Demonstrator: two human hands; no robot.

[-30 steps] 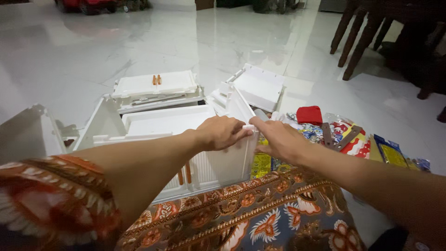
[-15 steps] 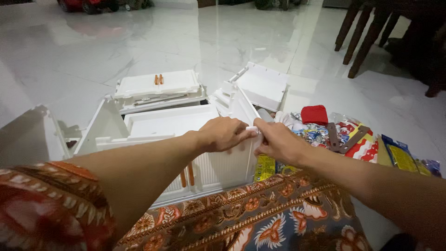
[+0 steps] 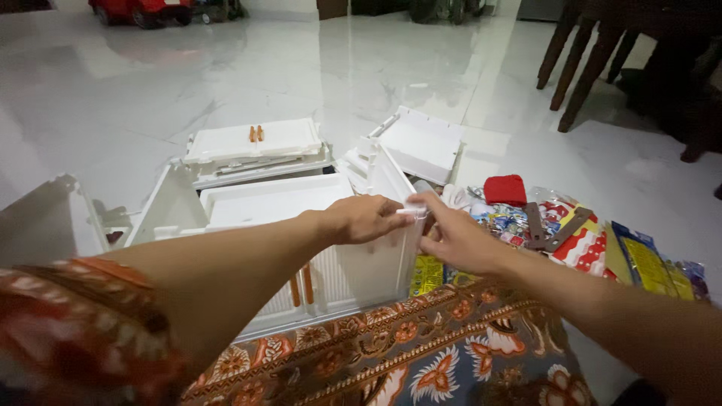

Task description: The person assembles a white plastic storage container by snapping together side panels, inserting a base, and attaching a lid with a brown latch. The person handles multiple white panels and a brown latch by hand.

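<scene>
A white plastic cabinet frame [image 3: 271, 197] lies partly put together on the floor in front of me. My left hand [image 3: 365, 218] grips the top corner of its upright white side panel [image 3: 376, 267]. My right hand [image 3: 450, 234] pinches the same corner from the right side, fingertips meeting the left hand's. Two orange pegs [image 3: 301, 284] stand at the panel's front face below my left forearm.
More white panels lie behind: one with two orange pegs [image 3: 256, 141], another [image 3: 421, 143] at back right, one [image 3: 45, 218] at far left. Colourful packets and a red cloth [image 3: 505, 189] sit to the right. Dark chair legs [image 3: 579, 68] stand at top right. Patterned fabric [image 3: 421, 353] covers my lap.
Both hands stay on the panel's top corner; the right hand has shifted slightly, fingers now pinching closer to the left hand.
</scene>
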